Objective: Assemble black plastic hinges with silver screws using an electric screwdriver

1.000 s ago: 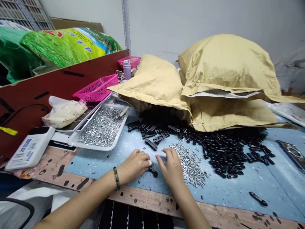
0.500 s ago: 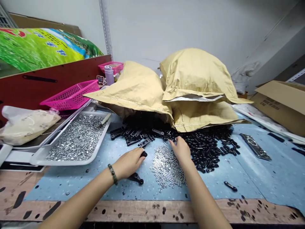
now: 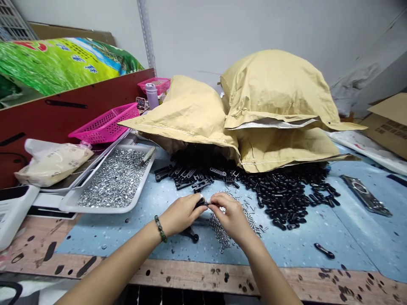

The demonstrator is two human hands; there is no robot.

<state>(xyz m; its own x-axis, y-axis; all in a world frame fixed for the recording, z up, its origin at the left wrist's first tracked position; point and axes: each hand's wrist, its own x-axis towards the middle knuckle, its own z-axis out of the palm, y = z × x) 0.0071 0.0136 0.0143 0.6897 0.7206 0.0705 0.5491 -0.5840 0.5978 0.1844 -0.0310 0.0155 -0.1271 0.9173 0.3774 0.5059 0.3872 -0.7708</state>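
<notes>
My left hand (image 3: 182,214) and right hand (image 3: 232,218) were closed together over a small black link-shaped piece (image 3: 201,203), pinching it between the fingertips in front of me. Its long axis lay roughly sideways, from one hand towards the other, with one end tipped slightly down to the left; most of it was hidden by my fingers. Both hands hovered just above a wooden table covered with a speckled pale-blue mat (image 3: 286,250).

Just under my left hand lay a second black link (image 3: 190,234), and a green beaded bracelet (image 3: 160,228) circled that wrist. Directly beneath my right hand sat a spill of small silver screws (image 3: 219,231), with more scattered beyond the hand (image 3: 251,214). Past both hands, a row of flat black brackets (image 3: 184,176) ran into a large heap of black links (image 3: 286,199), partly under bulging tan paper sacks (image 3: 276,89). Well to the left of my left hand stood a white tray (image 3: 95,207) full of silver nuts (image 3: 112,178), with a pink plastic basket (image 3: 104,129) behind it. Far to the right of my right hand lay a lone black link (image 3: 324,250).
</notes>
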